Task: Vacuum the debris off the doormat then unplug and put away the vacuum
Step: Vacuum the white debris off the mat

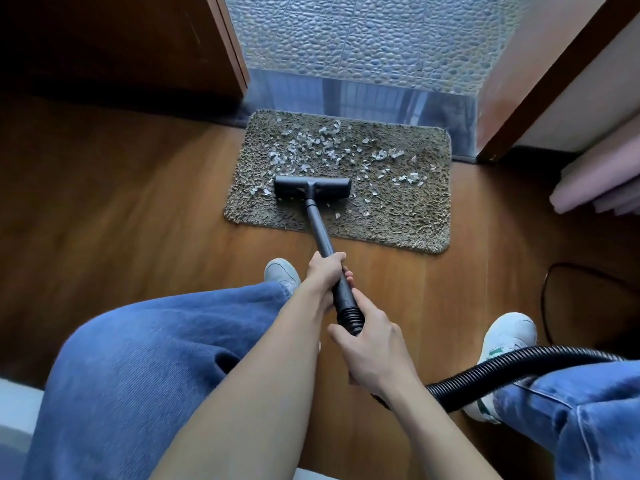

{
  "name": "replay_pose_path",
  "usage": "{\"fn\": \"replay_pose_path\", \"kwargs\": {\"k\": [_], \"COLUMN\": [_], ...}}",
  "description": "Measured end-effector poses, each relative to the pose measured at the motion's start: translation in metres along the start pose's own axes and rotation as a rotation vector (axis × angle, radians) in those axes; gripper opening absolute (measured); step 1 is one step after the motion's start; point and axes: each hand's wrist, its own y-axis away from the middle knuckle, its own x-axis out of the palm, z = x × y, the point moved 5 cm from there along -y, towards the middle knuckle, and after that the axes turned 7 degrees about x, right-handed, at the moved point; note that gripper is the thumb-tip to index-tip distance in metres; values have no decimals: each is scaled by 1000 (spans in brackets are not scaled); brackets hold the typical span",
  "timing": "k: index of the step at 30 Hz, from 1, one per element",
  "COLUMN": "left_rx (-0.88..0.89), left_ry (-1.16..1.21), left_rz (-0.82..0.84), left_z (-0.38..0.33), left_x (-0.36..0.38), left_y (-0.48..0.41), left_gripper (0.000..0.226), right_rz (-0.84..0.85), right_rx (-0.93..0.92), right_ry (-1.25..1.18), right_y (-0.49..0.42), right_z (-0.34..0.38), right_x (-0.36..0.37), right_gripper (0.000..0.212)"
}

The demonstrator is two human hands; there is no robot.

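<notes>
A shaggy grey-brown doormat (398,206) lies on the wooden floor before a doorway. Several pale paper scraps (322,147) are scattered over its far and middle parts. The black vacuum head (312,187) sits flat on the mat's left-centre. Its black wand (320,233) slants back toward me. My left hand (323,273) grips the wand partway up. My right hand (372,348) grips the ribbed cuff where the wand meets the hose (512,372). The hose curves off to the right over my right leg.
Dark wooden door (121,46) stands open at left; a door frame (554,81) rises at right. A metal threshold (363,95) and pebbled floor lie beyond the mat. A thin black cord (543,299) loops on the floor at right. My shoes (282,271) flank the wand.
</notes>
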Motion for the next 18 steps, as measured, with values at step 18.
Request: {"fn": "replay_pose_path", "kwargs": {"k": [18], "left_rx": [83], "left_ry": [105], "left_rz": [62], "left_z": [-64], "left_x": [14], "left_y": [-80], "left_gripper": [27], "right_rz": [-114], "right_rx": [0], "right_ry": [96], "right_y": [-94], "right_z": [52], "right_x": [-9], "right_gripper": [56]}}
